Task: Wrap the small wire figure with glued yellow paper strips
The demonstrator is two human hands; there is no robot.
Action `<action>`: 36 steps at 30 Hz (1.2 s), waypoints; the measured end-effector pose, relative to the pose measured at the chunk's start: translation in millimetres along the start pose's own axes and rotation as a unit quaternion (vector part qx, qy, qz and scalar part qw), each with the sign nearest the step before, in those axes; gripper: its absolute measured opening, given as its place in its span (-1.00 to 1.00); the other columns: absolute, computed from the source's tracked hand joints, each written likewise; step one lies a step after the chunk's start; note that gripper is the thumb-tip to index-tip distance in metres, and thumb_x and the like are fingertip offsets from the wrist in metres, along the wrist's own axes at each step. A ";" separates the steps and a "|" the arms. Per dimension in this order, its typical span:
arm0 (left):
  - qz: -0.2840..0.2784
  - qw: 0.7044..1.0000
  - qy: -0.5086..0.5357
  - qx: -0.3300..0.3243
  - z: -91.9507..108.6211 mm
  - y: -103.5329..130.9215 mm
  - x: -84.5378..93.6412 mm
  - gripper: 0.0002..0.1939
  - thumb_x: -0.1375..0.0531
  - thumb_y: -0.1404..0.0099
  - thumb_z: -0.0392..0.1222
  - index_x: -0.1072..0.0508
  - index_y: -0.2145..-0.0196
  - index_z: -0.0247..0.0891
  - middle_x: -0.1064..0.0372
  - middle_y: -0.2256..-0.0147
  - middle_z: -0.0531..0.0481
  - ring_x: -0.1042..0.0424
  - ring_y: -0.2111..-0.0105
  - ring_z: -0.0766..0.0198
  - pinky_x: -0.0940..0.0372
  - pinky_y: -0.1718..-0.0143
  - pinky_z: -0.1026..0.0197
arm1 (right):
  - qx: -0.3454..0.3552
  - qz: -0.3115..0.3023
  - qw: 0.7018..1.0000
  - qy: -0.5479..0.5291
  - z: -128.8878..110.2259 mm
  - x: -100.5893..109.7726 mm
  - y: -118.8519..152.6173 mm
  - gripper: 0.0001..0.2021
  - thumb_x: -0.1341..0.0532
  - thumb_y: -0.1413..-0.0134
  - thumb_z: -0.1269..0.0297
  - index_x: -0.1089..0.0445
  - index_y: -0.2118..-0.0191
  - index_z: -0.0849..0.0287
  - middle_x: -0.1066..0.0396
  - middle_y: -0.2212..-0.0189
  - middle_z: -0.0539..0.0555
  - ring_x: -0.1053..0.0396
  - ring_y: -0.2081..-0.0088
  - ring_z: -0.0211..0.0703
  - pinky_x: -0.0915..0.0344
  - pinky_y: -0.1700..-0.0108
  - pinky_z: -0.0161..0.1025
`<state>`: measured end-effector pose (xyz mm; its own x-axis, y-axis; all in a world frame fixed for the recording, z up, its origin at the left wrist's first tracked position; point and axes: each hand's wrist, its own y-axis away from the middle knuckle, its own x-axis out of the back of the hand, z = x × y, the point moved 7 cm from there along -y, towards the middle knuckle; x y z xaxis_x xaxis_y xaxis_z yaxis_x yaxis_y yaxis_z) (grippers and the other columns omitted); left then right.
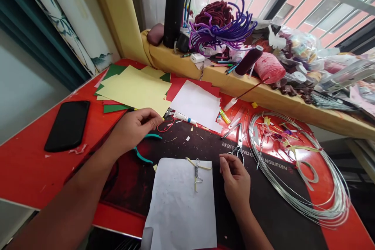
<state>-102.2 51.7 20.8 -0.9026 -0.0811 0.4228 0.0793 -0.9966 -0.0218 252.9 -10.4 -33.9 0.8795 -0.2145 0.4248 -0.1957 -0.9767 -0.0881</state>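
My left hand [140, 125] is over the pliers with teal handles [143, 156], near the yellow paper's lower edge. Its fingers are pinched together at a small yellow bit, too small to make out. On the right, my right hand [236, 177] is curled beside the white sheet [183, 207], just below the scissors [240, 144]; whatever its fingertips hold, if anything, is hidden. A small figure of twisted wire and pale yellow strips [197, 172] lies on the upper right part of the white sheet. A glue tube [184, 118] lies between the hands, farther back.
A large wire coil [293, 199] lies at the right on a black mat [272, 203]. Colored papers [134, 86] and white paper [197, 101] are at the back. A black phone [68, 125] lies left. The sill holds a thermos [175, 11], pipe cleaners [222, 33] and thread spools.
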 end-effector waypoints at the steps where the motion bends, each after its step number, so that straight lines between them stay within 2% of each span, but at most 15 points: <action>1: -0.062 0.997 -0.043 0.001 4.9 6.5 -5.2 -0.75 -0.30 -0.34 0.08 -0.58 0.32 -0.13 -0.51 0.42 0.06 -0.43 0.42 0.23 -0.27 0.40 0.22 | 0.000 -0.002 1.000 0.002 0.2 -0.3 0.1 -0.72 -0.30 -0.29 0.02 -0.57 0.19 0.14 -0.40 0.54 -0.02 -0.36 0.51 -0.16 -0.32 0.45 -0.27; 3: -0.192 0.971 -0.145 -0.015 11.8 24.9 -18.0 -0.82 -0.31 -0.33 0.02 -0.57 0.31 -0.10 -0.48 0.44 0.10 -0.42 0.45 0.24 -0.21 0.41 0.20 | 0.000 -0.008 1.000 0.001 0.4 -1.4 0.2 -0.72 -0.30 -0.29 0.02 -0.57 0.19 0.14 -0.40 0.54 -0.02 -0.36 0.51 -0.16 -0.31 0.45 -0.27; 5: -0.260 0.940 -0.214 -0.062 15.4 42.7 -27.5 -0.94 -0.32 -0.32 -0.10 -0.56 0.26 -0.08 -0.52 0.34 0.09 -0.46 0.35 0.20 -0.20 0.34 0.18 | 0.001 -0.013 1.000 -0.003 0.2 -2.5 0.3 -0.73 -0.31 -0.28 0.03 -0.56 0.18 0.15 -0.40 0.54 -0.03 -0.36 0.51 -0.16 -0.31 0.46 -0.27; 6: -0.273 0.927 -0.241 -0.085 14.4 49.3 -31.6 -0.93 -0.32 -0.31 -0.15 -0.55 0.23 -0.08 -0.53 0.28 0.08 -0.47 0.29 0.17 -0.20 0.30 0.17 | 0.001 -0.014 1.000 -0.005 0.1 -2.8 0.4 -0.73 -0.31 -0.28 0.03 -0.56 0.18 0.15 -0.40 0.54 -0.03 -0.36 0.51 -0.16 -0.31 0.46 -0.27; 9: -0.274 0.901 -0.311 -0.125 1.5 59.5 -42.9 -0.87 -0.35 -0.27 -0.27 -0.51 0.23 -0.10 -0.49 0.25 0.03 -0.45 0.19 0.07 -0.17 0.23 0.12 | 0.000 -0.015 1.000 -0.011 0.2 -2.9 1.2 -0.73 -0.31 -0.28 0.03 -0.56 0.18 0.15 -0.40 0.54 -0.03 -0.36 0.51 -0.17 -0.31 0.46 -0.27; 13: -0.274 0.883 -0.357 -0.135 -16.4 62.8 -52.3 -0.83 -0.39 -0.25 -0.31 -0.49 0.26 -0.13 -0.45 0.27 0.01 -0.42 0.21 0.03 -0.15 0.20 0.08 | -0.001 -0.014 1.000 -0.014 1.0 -2.4 2.4 -0.73 -0.32 -0.29 0.03 -0.56 0.17 0.15 -0.39 0.53 -0.03 -0.35 0.50 -0.16 -0.30 0.45 -0.26; 18: -0.275 0.892 -0.334 -0.131 -19.4 63.8 -52.2 -0.85 -0.36 -0.27 -0.32 -0.49 0.26 -0.12 -0.44 0.25 0.03 -0.42 0.18 0.04 -0.16 0.19 0.08 | -0.001 -0.015 1.000 -0.018 1.9 -3.5 1.7 -0.74 -0.32 -0.29 0.04 -0.56 0.17 0.14 -0.40 0.52 -0.02 -0.35 0.50 -0.17 -0.30 0.43 -0.26; 25: -0.289 0.899 -0.306 -0.120 -22.1 64.2 -50.1 -0.87 -0.29 -0.31 -0.31 -0.47 0.38 -0.13 -0.45 0.26 0.02 -0.41 0.16 0.07 -0.17 0.17 0.11 | -0.005 -0.015 1.000 -0.025 0.0 -4.4 1.7 -0.75 -0.32 -0.28 0.04 -0.57 0.18 0.14 -0.40 0.52 -0.03 -0.35 0.49 -0.18 -0.32 0.43 -0.26; 27: -0.285 0.903 -0.295 -0.125 -21.1 65.1 -49.4 -0.90 -0.31 -0.30 -0.31 -0.49 0.32 -0.11 -0.47 0.23 0.03 -0.42 0.14 0.08 -0.18 0.14 0.11 | -0.006 -0.014 1.000 -0.025 -0.4 -4.2 1.8 -0.73 -0.32 -0.28 0.03 -0.57 0.18 0.14 -0.40 0.52 -0.03 -0.35 0.49 -0.17 -0.31 0.44 -0.26; 31: -0.270 0.908 -0.292 -0.128 -20.3 65.8 -50.4 -0.83 -0.32 -0.30 -0.29 -0.50 0.17 -0.10 -0.49 0.16 0.02 -0.43 0.11 0.07 -0.18 0.11 0.10 | -0.008 -0.013 1.000 -0.019 0.2 -3.9 1.7 -0.72 -0.32 -0.28 0.01 -0.57 0.18 0.14 -0.40 0.52 -0.02 -0.36 0.49 -0.17 -0.32 0.45 -0.26; 34: -0.270 0.904 -0.306 -0.124 -21.4 65.5 -53.8 -0.93 -0.29 -0.34 -0.27 -0.51 0.24 -0.11 -0.49 0.21 0.02 -0.43 0.14 0.06 -0.17 0.10 0.08 | -0.009 -0.016 1.000 -0.016 0.7 -3.7 1.8 -0.73 -0.32 -0.29 0.02 -0.57 0.17 0.14 -0.41 0.51 -0.02 -0.36 0.49 -0.17 -0.32 0.43 -0.26; 36: -0.273 0.902 -0.313 -0.120 -22.7 65.3 -55.6 -0.93 -0.28 -0.34 -0.28 -0.51 0.31 -0.12 -0.47 0.24 0.02 -0.43 0.17 0.07 -0.16 0.13 0.08 | -0.008 -0.019 1.000 -0.015 0.4 -3.8 2.0 -0.74 -0.31 -0.29 0.04 -0.57 0.17 0.13 -0.41 0.51 -0.02 -0.36 0.49 -0.18 -0.33 0.43 -0.26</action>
<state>-56.5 -9.2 -24.7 -0.3576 0.3722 0.8565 -0.4666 -0.8657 0.1813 249.3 -11.6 -36.1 0.8990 -0.1772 0.4004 -0.1683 -0.9840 -0.0576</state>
